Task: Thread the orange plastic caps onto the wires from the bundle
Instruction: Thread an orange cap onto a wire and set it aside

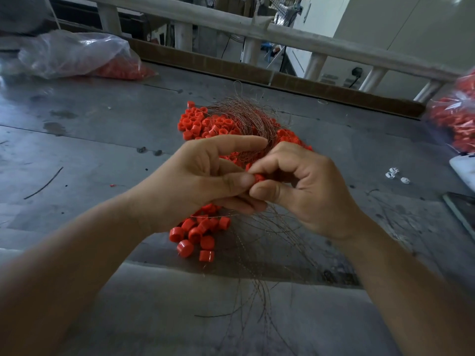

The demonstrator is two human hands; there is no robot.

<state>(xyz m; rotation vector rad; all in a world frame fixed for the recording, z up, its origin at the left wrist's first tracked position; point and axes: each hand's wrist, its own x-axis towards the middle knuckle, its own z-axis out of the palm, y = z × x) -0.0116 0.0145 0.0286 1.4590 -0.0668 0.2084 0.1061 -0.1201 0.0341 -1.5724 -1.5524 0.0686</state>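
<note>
A heap of orange plastic caps (205, 124) lies on the grey table (90, 140), with more caps (195, 235) below my hands. A bundle of thin brown wires (244, 116) loops over the heap and fans out toward me (259, 253). My left hand (203, 181) grips the wire bundle, its index finger stretched out straight and its thumb against an orange cap (259, 178). My right hand (305, 186) pinches that same cap between thumb and curled index finger. The wire end at the cap is too thin to see.
A clear plastic bag of orange caps (77, 57) lies at the back left, and another bag (455, 119) at the right edge. Small white parts (394, 173) sit to the right. A loose wire (43, 183) lies at left. A railing (257, 29) runs behind the table.
</note>
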